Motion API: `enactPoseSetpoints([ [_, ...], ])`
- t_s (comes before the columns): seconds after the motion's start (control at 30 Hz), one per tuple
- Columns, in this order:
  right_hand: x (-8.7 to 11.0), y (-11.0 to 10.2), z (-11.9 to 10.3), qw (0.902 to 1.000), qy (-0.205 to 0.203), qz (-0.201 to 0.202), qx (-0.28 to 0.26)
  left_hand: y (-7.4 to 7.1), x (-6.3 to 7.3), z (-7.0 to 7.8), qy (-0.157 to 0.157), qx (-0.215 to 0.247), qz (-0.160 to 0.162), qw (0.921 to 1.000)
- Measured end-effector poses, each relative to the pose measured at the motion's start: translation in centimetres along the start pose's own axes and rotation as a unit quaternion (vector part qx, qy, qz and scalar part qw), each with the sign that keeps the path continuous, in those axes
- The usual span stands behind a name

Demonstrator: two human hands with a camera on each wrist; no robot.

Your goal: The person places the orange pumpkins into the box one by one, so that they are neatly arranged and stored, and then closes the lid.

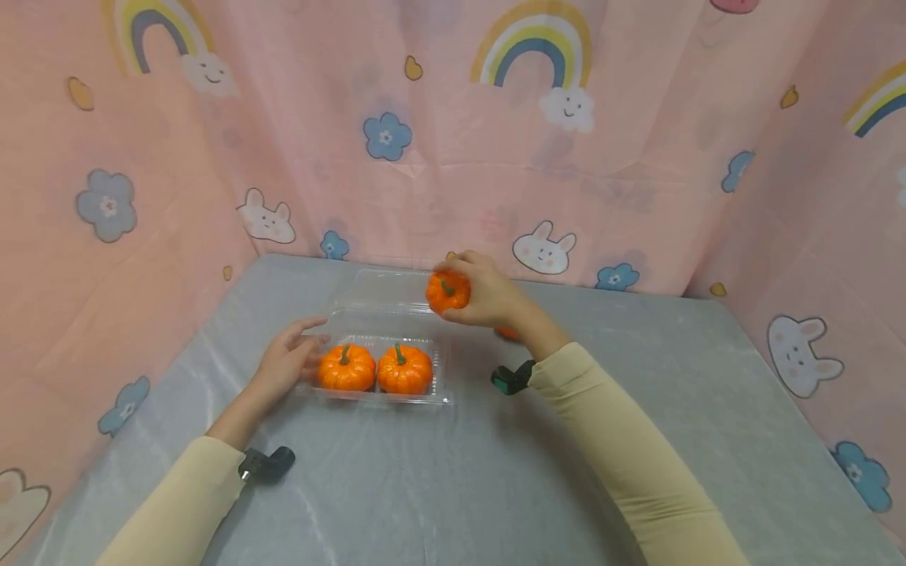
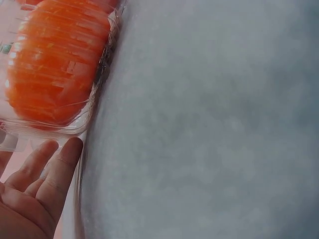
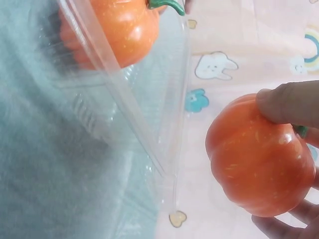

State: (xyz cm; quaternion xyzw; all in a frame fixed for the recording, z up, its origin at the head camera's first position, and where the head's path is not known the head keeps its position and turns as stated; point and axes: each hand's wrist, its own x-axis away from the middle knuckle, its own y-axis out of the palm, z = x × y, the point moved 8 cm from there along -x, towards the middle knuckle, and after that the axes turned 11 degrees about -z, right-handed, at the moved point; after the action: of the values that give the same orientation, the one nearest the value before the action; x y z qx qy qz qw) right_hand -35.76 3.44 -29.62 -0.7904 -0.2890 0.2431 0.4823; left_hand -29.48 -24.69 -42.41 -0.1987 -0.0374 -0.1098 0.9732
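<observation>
Gripping around the girth is advised; pumpkin point(image 1: 440, 299), likely light, stiff, slick, is held in right hand point(image 1: 490, 292); left hand point(image 1: 285, 363) is unclenched.

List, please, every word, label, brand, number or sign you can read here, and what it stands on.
None: the pumpkin in the right hand, the clear container and the grey table covering show no legible lettering, and the pink curtain bears only pictures.

Two orange pumpkins point(image 1: 347, 369) point(image 1: 405, 370) sit upright in an open clear container point(image 1: 440, 376), a third pumpkin point(image 1: 444, 297) held aloft nearby.
</observation>
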Motion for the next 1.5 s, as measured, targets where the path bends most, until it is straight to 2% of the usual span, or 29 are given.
enactPoseSetpoints([
  [0.4, -1.6, 1.6, -0.7, 0.9997, -0.025, -0.005, 0.001, 0.1, 0.0, 0.1, 0.001, -0.007, -0.001, 1.0000],
  [0.63, -2.6, 2.8, -1.3, 0.9993, -0.025, -0.019, 0.020, 0.1, 0.2, 0.4, 0.020, 0.010, 0.003, 0.9997],
  [0.77, -3.1, 3.6, -1.8, 0.9990, -0.028, -0.029, 0.019, 0.1, 0.3, 0.5, 0.021, 0.009, 0.003, 0.9997],
  [1.03, -4.1, 4.4, -2.9, 0.9979, -0.057, -0.022, 0.022, 0.1, 0.2, 0.5, 0.020, 0.003, 0.003, 0.9998],
  [1.27, -5.3, 5.6, -4.2, 0.9957, -0.063, -0.054, 0.039, 0.0, -0.1, 0.1, 0.010, -0.009, 0.005, 0.9999],
  [1.5, -6.2, 6.6, -5.9, 0.9934, -0.073, -0.074, 0.049, 0.0, 0.1, 0.2, 0.013, -0.005, 0.005, 0.9999],
])
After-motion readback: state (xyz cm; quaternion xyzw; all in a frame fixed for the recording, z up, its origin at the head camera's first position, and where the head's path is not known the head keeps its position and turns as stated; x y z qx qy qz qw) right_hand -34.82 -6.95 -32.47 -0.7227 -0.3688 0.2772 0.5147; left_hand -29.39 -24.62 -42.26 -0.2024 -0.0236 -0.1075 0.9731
